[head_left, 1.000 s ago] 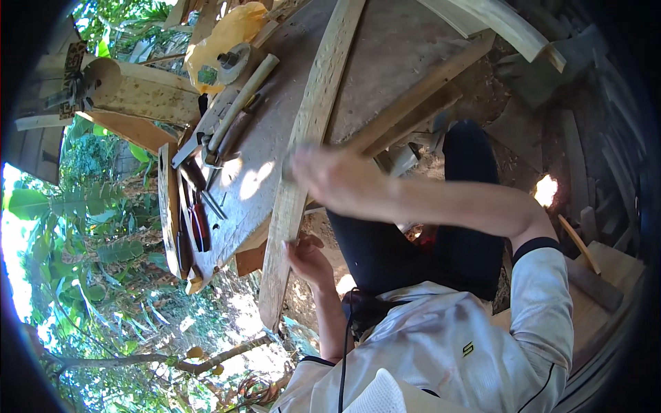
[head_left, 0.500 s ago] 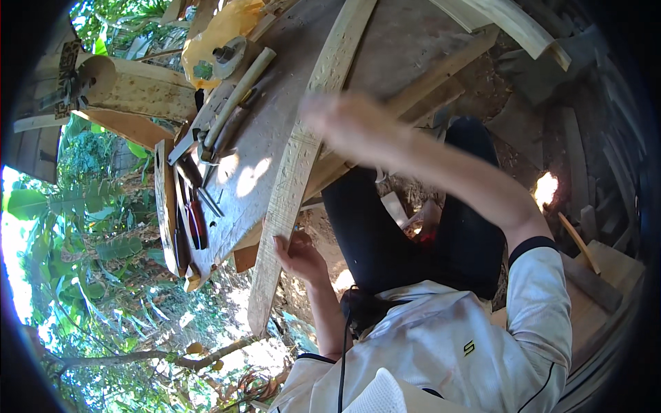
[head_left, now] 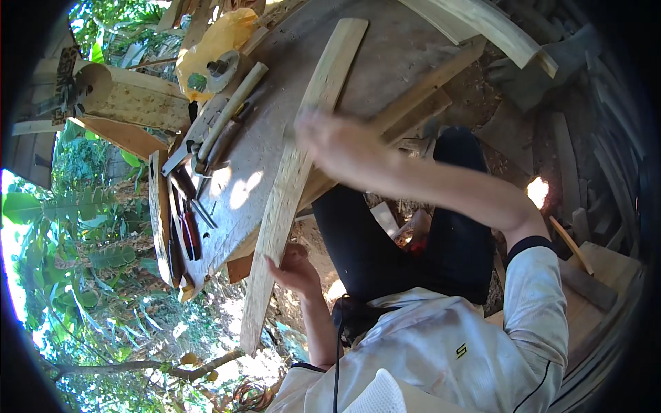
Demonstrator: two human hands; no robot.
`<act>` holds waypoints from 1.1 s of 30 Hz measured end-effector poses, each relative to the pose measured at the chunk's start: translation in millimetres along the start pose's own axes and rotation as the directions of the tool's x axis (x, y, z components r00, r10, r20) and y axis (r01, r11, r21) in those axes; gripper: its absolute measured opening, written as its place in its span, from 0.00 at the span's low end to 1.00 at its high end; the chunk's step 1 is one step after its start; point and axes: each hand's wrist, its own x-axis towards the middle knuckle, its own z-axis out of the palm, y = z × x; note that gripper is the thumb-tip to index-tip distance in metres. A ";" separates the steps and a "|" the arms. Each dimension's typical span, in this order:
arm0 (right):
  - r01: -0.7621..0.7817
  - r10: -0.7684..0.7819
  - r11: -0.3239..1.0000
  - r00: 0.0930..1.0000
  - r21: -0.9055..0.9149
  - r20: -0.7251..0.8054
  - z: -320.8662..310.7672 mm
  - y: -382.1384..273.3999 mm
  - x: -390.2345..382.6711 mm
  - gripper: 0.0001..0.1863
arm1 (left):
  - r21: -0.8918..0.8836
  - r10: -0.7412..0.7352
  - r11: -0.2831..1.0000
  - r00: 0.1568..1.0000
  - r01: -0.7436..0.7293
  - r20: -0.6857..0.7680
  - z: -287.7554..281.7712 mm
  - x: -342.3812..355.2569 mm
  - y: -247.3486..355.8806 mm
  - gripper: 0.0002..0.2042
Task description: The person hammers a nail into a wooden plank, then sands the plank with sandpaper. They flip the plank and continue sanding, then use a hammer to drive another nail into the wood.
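Note:
A long pale wooden board (head_left: 279, 206) lies slantwise across the workbench, its near end jutting past the bench edge. Close to that end my left hand (head_left: 295, 270) grips the board by its right edge, with the thumb on top. Farther up, my right hand (head_left: 334, 143) is over the board, smeared by motion. Its fingers are too blurred to read, and whether it holds anything cannot be seen.
The worn workbench (head_left: 275, 89) carries a hammer (head_left: 231, 113), a red-handled tool (head_left: 189, 235) and other hand tools on its left side. A yellow plastic bag (head_left: 217, 45) lies at the far left. Wood pieces (head_left: 561, 151) crowd the right, and plants grow at left.
The board has slid toward me, and its far end has come into view. My right hand sits slightly lower in the picture; my left hand keeps its grip.

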 end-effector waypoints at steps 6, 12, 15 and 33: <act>-0.331 0.275 0.940 0.878 0.081 0.392 -38.9 57.9 25.6 0.12 | -0.120 -0.010 0.993 0.995 -0.003 -0.104 -19.9 2.1 8.0 0.16; 0.088 -0.093 0.968 0.996 0.233 0.012 -5.2 -10.8 -12.5 0.11 | -0.100 0.056 0.993 0.997 -0.061 -0.052 -30.6 5.8 2.0 0.16; -0.256 0.205 0.953 0.939 0.162 0.276 -26.2 53.6 5.5 0.08 | -0.066 0.035 0.997 0.997 -0.040 -0.071 -30.2 6.9 6.8 0.17; -0.146 0.092 0.968 0.964 0.205 0.249 -27.8 29.9 -8.4 0.09 | -0.102 0.016 0.995 1.000 -0.016 0.000 -51.1 6.4 -1.4 0.17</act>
